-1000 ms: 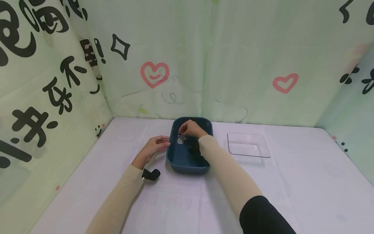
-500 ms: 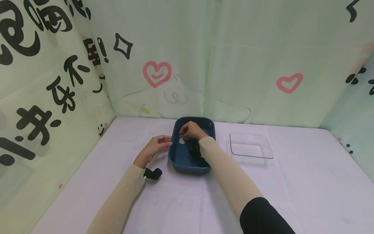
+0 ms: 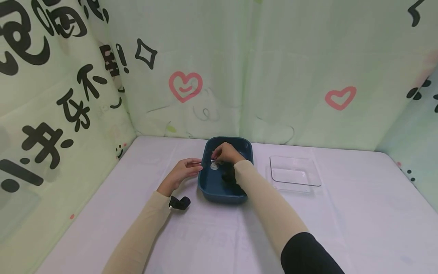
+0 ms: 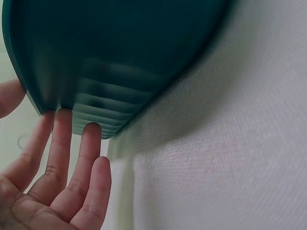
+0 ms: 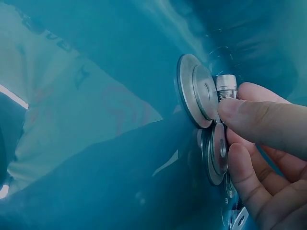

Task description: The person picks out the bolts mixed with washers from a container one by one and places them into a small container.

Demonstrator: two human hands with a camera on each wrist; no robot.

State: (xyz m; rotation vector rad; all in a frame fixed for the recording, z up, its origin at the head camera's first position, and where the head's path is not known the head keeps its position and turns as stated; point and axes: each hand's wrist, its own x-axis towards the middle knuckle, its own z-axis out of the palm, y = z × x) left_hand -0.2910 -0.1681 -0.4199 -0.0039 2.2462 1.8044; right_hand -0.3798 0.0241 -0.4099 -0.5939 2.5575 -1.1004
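Note:
In the head view a dark blue tray [image 3: 220, 196] stands at the table's middle. My right hand [image 3: 226, 153] is inside it, near the far left part. In the right wrist view the thumb and fingers pinch a small silver bolt [image 5: 226, 82] with thread below its head. Right beside it stand a large metal washer [image 5: 194, 91] and smaller washers [image 5: 213, 158], on edge in this view. A slotted metal piece [image 5: 238, 221] shows below. My left hand [image 3: 183, 173] touches the tray's left side with fairly straight fingers, the fingertips [image 4: 64, 115] against its outer wall.
To the right of the tray a clear plastic box [image 3: 294, 182] stands on the white-covered table [image 3: 356, 198]. Printed green curtains [image 3: 273, 76] hang behind and along both sides. A black wrist camera [image 3: 179, 203] sticks out at the left wrist.
The whole head view has shifted slightly, with things sitting a little further right. Both hands keep their places at the tray.

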